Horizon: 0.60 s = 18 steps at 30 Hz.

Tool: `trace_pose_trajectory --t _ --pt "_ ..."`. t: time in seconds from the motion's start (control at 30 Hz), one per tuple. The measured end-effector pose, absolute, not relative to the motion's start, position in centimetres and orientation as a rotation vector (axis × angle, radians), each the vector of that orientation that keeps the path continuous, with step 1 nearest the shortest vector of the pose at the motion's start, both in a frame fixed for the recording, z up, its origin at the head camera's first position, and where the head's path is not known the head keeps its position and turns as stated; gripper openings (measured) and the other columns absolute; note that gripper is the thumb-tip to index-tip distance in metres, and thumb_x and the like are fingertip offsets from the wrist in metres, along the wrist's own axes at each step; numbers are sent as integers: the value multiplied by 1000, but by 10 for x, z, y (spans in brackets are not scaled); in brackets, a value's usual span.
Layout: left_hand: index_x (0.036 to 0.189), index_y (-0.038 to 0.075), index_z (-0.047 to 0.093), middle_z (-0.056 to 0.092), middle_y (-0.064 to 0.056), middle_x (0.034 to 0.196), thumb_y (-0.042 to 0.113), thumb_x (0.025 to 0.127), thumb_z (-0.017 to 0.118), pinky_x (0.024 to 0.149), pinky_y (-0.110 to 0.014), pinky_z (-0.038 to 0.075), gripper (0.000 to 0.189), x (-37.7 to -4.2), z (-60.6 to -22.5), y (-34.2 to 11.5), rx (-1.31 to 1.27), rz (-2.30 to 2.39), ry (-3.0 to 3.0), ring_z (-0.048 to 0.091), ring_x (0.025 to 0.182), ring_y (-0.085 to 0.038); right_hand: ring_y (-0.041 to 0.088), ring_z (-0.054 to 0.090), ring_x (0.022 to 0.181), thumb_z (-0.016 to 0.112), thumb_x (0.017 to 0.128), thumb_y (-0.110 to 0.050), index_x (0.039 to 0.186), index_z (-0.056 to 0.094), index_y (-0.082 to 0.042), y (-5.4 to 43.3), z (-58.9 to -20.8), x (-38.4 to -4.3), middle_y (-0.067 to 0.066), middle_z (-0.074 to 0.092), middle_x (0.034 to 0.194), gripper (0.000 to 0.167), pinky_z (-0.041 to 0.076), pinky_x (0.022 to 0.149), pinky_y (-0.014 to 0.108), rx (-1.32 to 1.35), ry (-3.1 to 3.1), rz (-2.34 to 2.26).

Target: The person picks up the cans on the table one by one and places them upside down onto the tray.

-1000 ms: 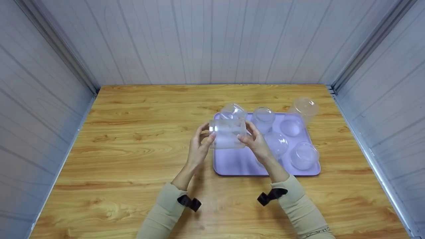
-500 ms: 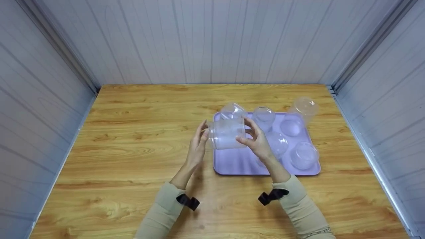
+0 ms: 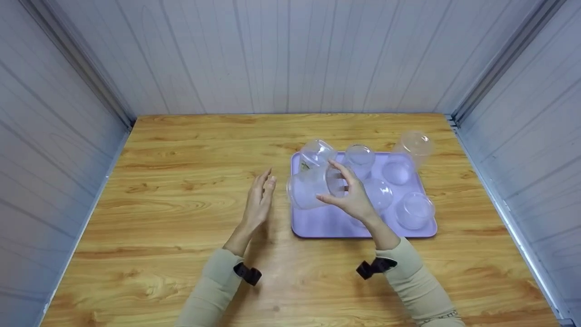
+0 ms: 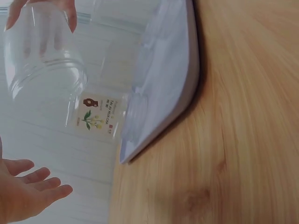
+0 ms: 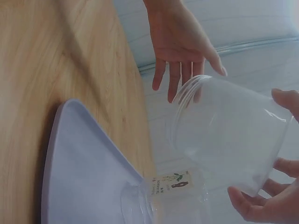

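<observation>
My right hand (image 3: 356, 200) grips a clear plastic jar (image 3: 308, 188) near its base, thumb on the near side and fingers on the far side. The jar is tilted over the tray's left part, its threaded mouth facing left in the right wrist view (image 5: 187, 102). Apart from the jar, to its left, my left hand (image 3: 258, 202) hangs over the wood with fingers extended, touching nothing. Behind the held jar, a clear jar (image 3: 319, 152) with a printed label (image 4: 96, 114) is at the back left of the purple tray (image 3: 313, 225).
Several more clear containers are on the tray, among them a jar (image 3: 360, 156) at the back, a rounded one (image 3: 379, 195) in the middle, a low one (image 3: 415, 211) front right and a tall one (image 3: 415, 145) back right. Panel walls (image 3: 290, 59) enclose the wooden table (image 3: 181, 181).
My left hand has let go of the jar's mouth end and moved left, away from it. The right hand keeps its grip, and the jar has tilted, its mouth end lower.
</observation>
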State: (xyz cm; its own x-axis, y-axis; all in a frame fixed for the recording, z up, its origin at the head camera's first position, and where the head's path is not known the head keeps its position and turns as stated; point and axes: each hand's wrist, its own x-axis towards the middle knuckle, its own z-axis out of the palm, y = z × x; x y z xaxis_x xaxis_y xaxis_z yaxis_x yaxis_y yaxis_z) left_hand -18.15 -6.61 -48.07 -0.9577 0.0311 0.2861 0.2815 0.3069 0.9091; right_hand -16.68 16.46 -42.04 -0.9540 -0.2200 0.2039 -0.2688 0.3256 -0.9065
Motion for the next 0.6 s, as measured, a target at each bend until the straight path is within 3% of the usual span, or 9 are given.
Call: trace_pose_trajectory --t 0.27,0.6 --pt "132 -1 37 34 -20 134 37 94 38 103 -42 22 54 -186 -485 -76 -239 -1461 -2561 30 124 -32 25 40 112 80 62 -30 133 39 -10 166 -437 -174 8 41 127 85 40 86 45 579 -2609 1409" --pt "136 0 30 29 -19 137 42 93 35 102 -42 24 60 -196 -481 -91 -237 -1299 -2690 29 125 -30 31 37 114 81 59 -28 133 40 -5 163 -444 -179 15 41 126 88 34 94 46 668 -2765 1054"
